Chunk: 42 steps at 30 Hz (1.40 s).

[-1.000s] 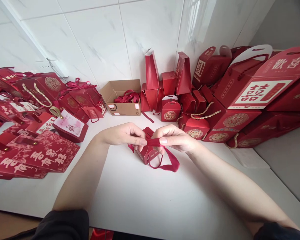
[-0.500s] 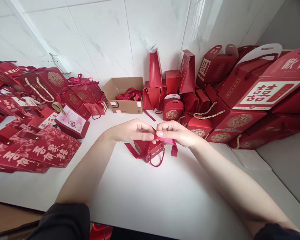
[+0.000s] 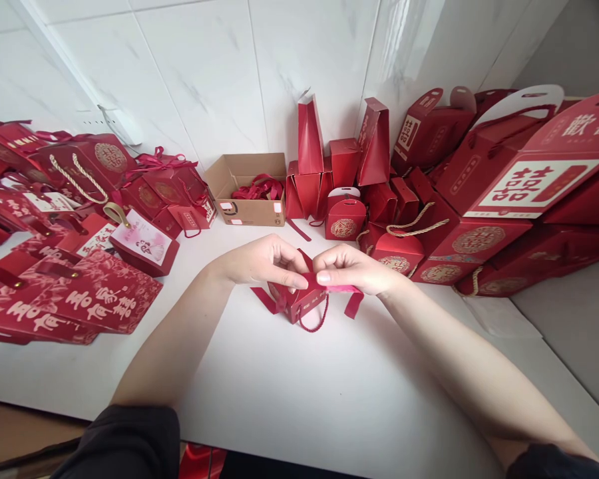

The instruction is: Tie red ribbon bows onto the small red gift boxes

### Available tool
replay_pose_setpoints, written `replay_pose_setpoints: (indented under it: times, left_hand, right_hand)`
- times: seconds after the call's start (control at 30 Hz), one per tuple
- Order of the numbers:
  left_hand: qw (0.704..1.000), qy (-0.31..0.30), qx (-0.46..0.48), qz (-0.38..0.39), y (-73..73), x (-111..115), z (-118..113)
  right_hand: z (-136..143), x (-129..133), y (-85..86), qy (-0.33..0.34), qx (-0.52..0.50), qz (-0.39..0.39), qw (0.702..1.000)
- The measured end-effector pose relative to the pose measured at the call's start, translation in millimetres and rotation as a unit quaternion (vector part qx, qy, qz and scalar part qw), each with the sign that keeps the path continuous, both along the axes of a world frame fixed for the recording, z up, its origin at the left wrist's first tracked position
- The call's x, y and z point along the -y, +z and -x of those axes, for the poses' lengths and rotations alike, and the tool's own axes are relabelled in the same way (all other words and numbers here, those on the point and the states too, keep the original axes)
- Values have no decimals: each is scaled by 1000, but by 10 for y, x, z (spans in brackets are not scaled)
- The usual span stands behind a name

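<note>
Left hand and right hand: thumbs and fingertips pinching ribbon, its long axis crosswise, ends hanging either side. Box just below fingertips, neither hand clearly nearer; cannot tell whether fingers touch box.

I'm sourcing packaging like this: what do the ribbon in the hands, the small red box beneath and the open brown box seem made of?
The ribbon looks like satiny fabric: soft drape, slight sheen. The red box looks like smooth coated card: crisp edges, pale print. The brown box is probably matt cardboard: stiff, flat, plain walls.
</note>
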State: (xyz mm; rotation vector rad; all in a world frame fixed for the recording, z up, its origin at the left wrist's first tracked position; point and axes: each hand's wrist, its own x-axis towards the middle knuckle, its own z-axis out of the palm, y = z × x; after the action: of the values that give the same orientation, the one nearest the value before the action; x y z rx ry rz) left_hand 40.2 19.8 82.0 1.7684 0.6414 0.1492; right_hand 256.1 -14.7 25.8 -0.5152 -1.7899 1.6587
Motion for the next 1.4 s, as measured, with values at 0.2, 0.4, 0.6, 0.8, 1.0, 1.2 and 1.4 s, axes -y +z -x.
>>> replay_pose_setpoints:
  times: [0.2, 0.4, 0.6, 0.8, 1.0, 1.2, 1.4]
  left_hand:
    - [998, -21, -51, -22, 26, 11, 53]
    - [995, -24, -55, -79, 85, 72, 30]
    - [995, -42, -49, -76, 99, 114, 55]
    - [997, -32, 18, -63, 134, 148, 56]
    - [993, -38, 51, -97, 164, 156, 24]
    - [998, -44, 55, -1, 122, 194, -19]
    - [995, 32, 89, -42, 80, 209, -63]
  right_hand:
    - [6, 49, 21, 44, 26, -3, 999]
    - [25, 134, 120, 68, 34, -13, 997]
    - [46, 193, 157, 65, 14, -9, 998]
    - [0, 149, 163, 43, -41, 18, 998]
    - [-26, 154, 166, 52, -47, 34, 997]
    - [5, 151, 153, 56, -45, 31, 997]
    - [15, 147, 175, -6, -55, 3, 998]
